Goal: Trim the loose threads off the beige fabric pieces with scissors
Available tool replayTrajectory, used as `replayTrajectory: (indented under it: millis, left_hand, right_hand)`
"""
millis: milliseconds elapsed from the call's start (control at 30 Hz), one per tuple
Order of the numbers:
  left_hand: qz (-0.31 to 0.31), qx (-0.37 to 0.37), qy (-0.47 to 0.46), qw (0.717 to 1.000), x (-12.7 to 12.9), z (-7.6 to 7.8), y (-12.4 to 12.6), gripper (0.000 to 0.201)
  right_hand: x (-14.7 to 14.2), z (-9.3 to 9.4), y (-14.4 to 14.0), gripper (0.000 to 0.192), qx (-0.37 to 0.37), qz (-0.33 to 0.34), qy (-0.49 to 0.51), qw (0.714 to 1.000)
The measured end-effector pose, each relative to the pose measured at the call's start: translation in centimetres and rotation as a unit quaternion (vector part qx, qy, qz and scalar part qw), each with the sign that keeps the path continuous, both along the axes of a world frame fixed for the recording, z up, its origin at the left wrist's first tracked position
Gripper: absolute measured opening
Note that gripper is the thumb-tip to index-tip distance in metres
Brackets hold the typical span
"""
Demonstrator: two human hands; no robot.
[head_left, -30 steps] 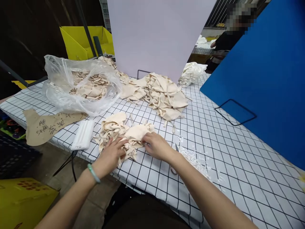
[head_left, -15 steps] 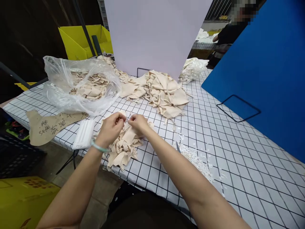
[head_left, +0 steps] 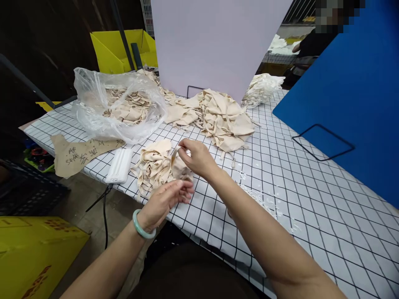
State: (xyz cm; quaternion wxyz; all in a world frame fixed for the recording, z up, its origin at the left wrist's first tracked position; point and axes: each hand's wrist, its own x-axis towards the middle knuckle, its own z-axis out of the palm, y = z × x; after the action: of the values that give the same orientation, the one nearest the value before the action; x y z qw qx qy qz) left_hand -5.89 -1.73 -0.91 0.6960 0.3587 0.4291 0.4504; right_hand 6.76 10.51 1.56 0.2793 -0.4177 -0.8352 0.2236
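Right hand (head_left: 199, 158): up over the front of the table (head_left: 268, 158), and I see thumb and forefinger pinched together on a strip of the cloth piece (head_left: 180, 168).
Left hand (head_left: 165, 199): palm turned inward, fingers loosely curled, thumb a little apart from them; I see nothing in its grip, though from this angle I can't be sure whether it brushes the cloth's lower edge.
Cloth piece: partly lifted, hanging between the two hands at the right side of the small heap (head_left: 154, 164).
Small heap: crumpled cream cloth near the table's front edge, just beside a white box (head_left: 119, 166).
Big heap (head_left: 226, 120): more cream cloth farther back, right of the plastic bag (head_left: 90, 112).
White scraps (head_left: 264, 201): scattered to the right, partly behind my view of the forearm.
Step at the heap: I'd call this picking out one piece and sorting its strip.
Next pinch: I judge it calls for the left fingers to steady the cloth while the right keeps the strip taut.
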Motion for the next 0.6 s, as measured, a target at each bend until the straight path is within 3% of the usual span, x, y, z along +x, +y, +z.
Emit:
replayTrajectory:
  millis: [67, 133, 233, 300, 367, 433, 533, 600]
  left_hand:
    - [0.070, 0.023, -0.062, 0.995, 0.6, 0.4, -0.1, 0.038]
    - [0.094, 0.032, -0.104, 0.990, 1.5, 0.9, 0.0, 0.032]
    - [0.075, -0.024, -0.148, 0.986, 2.6, 1.5, -0.2, 0.018]
    - [0.045, -0.074, -0.165, 0.982, 3.0, 1.7, -0.5, 0.013]
    - [0.014, -0.097, -0.162, 0.982, 3.0, 1.7, -1.0, 0.014]
    - [-0.008, -0.091, -0.134, 0.987, 2.9, 1.7, -1.7, 0.016]
    - [-0.020, -0.053, -0.065, 0.996, 2.7, 1.8, -2.5, 0.019]
    - [-0.033, -0.014, -0.018, 0.999, 2.6, 2.0, -2.7, 0.023]
  right_hand:
    - [2.2, 1.3, -3.8, 0.017, -0.003, -0.033, 0.027, 0.999]
    - [4.1, 1.5, -8.1, 0.019, -0.029, -0.042, 0.050, 0.997]
    - [6.0, 0.3, -13.7, 0.029, -0.100, -0.016, 0.063, 0.993]
    - [7.2, -0.7, -15.7, 0.030, -0.151, 0.049, 0.047, 0.986]
    - [8.5, -1.3, -16.0, 0.025, -0.199, 0.112, 0.031, 0.973]
    - [9.6, -1.9, -15.1, 0.019, -0.209, 0.091, 0.040, 0.973]
    - [9.8, -3.1, -12.2, 0.019, -0.084, -0.018, 0.055, 0.995]
    - [8.9, -3.8, -9.8, 0.031, 0.010, 0.000, 0.037, 0.999]
